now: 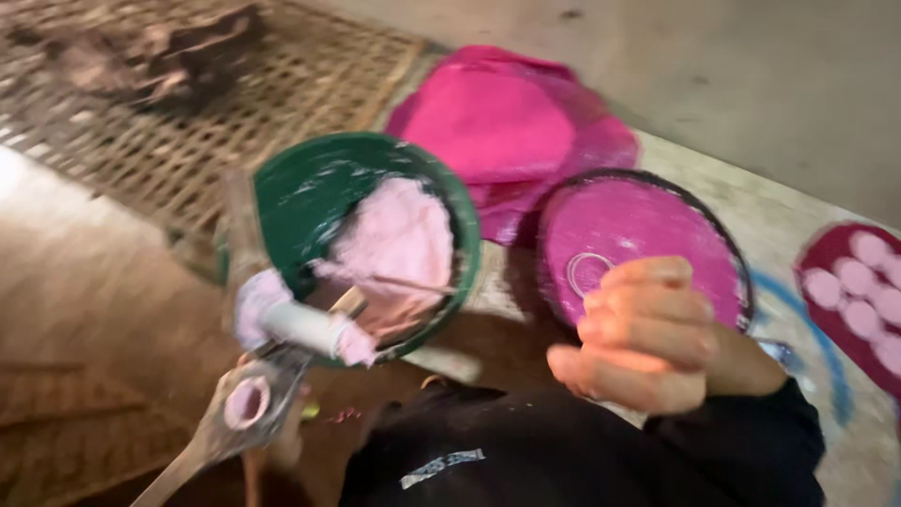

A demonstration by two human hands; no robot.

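Holding a flat metal tool smeared with pale pink paste, the left hand sits low and mostly hidden under it, so whether that grip is pressed together around the handle or only supporting it cannot be told through the blur. A white cylinder caked with pink paste lies across the tool just above the grip. Beyond it stands a round green bowl, glossy inside, with a soft lump of pink dough heaped against its far wall. The right hand hovers beside the bowl, its fingers curled into a loose fist, grip pressed together on nothing visible. Just behind that fist lies a round, dark-rimmed tray coated in bright magenta powder. Farther back lies a heap of magenta sheets, and off to the fist's outer side a dark red tray of pale pink discs. Woven bamboo matting lies beyond the bowl.
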